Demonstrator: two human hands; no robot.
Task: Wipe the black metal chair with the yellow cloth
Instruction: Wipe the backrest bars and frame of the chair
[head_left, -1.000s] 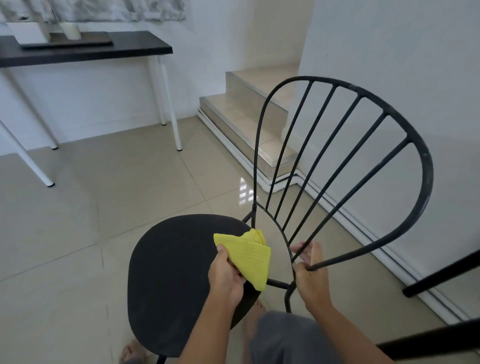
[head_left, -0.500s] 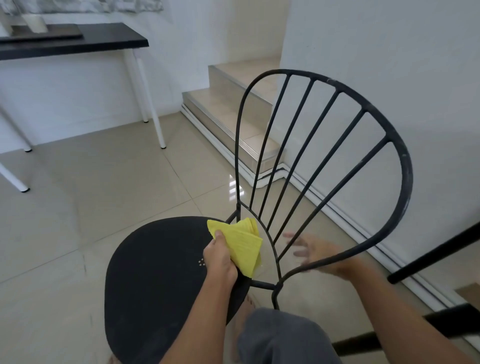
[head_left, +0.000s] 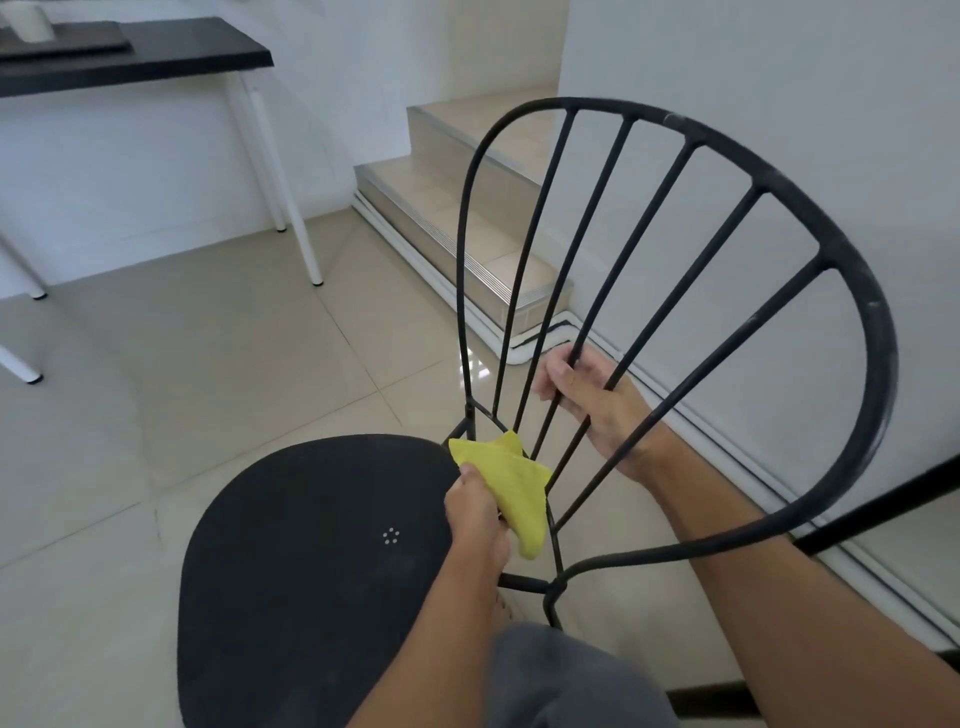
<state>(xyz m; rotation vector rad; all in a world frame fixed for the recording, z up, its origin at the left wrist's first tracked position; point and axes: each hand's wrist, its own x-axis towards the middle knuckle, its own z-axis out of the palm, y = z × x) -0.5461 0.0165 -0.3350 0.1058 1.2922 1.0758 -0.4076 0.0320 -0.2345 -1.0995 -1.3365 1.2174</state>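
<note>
The black metal chair (head_left: 311, 545) fills the middle and lower part of the frame on a tiled floor (head_left: 208, 353), its round seat at lower left and its fan of thin rods rising to the curved rim at right. The left hand (head_left: 475, 512) grips the folded yellow cloth (head_left: 506, 486) just below centre, where the cloth lies against the lowest rods at the back edge of the seat. The right hand (head_left: 587, 395), right of centre, has its fingers curled round one of the middle rods; a black-topped surface (head_left: 171, 52) on white legs stands at upper left, with tiled steps (head_left: 467, 208) beyond the chair.
</note>
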